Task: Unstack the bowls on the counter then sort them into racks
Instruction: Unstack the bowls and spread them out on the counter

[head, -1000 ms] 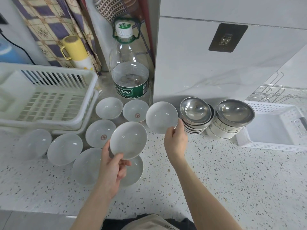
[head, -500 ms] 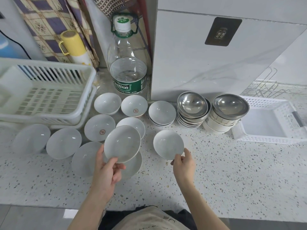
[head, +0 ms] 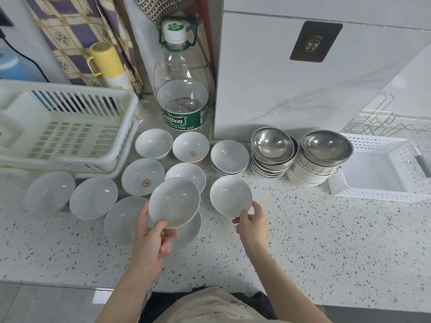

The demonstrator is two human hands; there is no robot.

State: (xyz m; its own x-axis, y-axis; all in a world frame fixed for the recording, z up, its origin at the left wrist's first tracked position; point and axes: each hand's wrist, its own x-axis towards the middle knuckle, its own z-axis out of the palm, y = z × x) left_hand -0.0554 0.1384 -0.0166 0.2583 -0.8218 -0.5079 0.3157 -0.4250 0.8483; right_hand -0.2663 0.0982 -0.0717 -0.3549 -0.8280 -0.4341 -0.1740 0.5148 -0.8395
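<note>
My left hand (head: 151, 238) grips a white bowl (head: 173, 201) by its near rim, tilted above several single white bowls (head: 93, 198) spread over the left of the counter. My right hand (head: 253, 226) pinches the near rim of another white bowl (head: 229, 194), which sits on the speckled counter in front of a short stack of white bowls (head: 229, 157). To the right stand a stack topped by a steel bowl (head: 271, 145) and a second stack of steel and white bowls (head: 325, 145).
A white slatted dish rack (head: 70, 127) stands at the left, and a white perforated basket (head: 377, 173) at the right with a wire rack (head: 377, 122) behind it. A large water bottle (head: 182, 94) and a yellow flask (head: 106, 59) stand against the wall.
My right hand carried a white bowl from up by the stacks down to the counter in front of the short white stack. My left hand kept holding its bowl.
</note>
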